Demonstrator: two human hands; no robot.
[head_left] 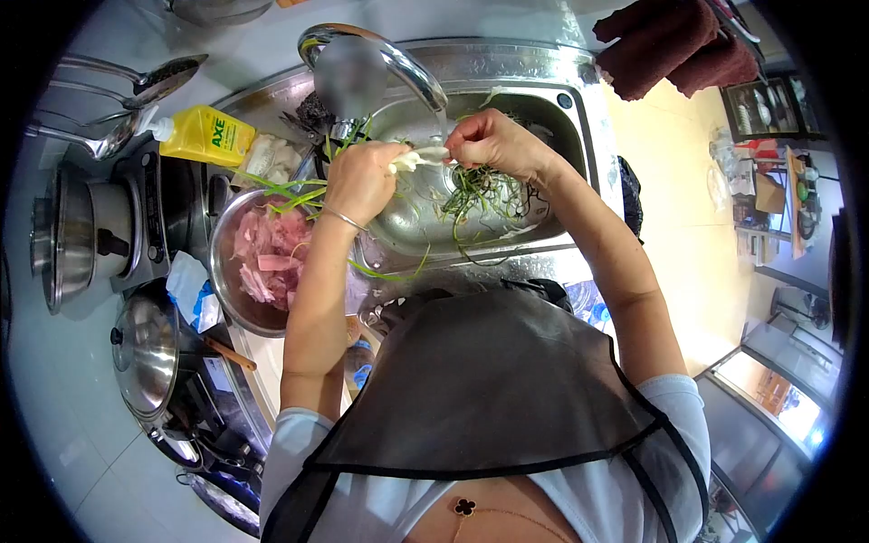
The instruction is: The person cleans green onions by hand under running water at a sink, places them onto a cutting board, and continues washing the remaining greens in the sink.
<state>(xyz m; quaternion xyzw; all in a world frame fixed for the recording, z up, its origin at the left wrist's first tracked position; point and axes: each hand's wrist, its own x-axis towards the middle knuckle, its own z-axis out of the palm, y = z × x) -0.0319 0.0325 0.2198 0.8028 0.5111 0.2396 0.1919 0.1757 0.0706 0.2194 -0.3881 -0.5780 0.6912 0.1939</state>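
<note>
My left hand (360, 176) is closed around a bunch of scallions (409, 161), their white ends pointing right and their long green leaves trailing out to the left. At those white ends, the fingers of my right hand (507, 149) are pinched together on the tips. Both hands are over the metal sink (398, 224), just below the spout of the curved faucet (425, 83), where water appears to run. Loose green trimmings (480, 195) lie in the basin beneath my right hand.
A metal bowl (220, 262) of pink raw meat (272, 249) stands left of the sink, close to my left forearm. Behind it is a yellow detergent bottle (206, 136). Ladles (167, 81) hang at upper left; a lidded pan (145, 353) sits lower left. Brown towels (665, 41) hang at upper right.
</note>
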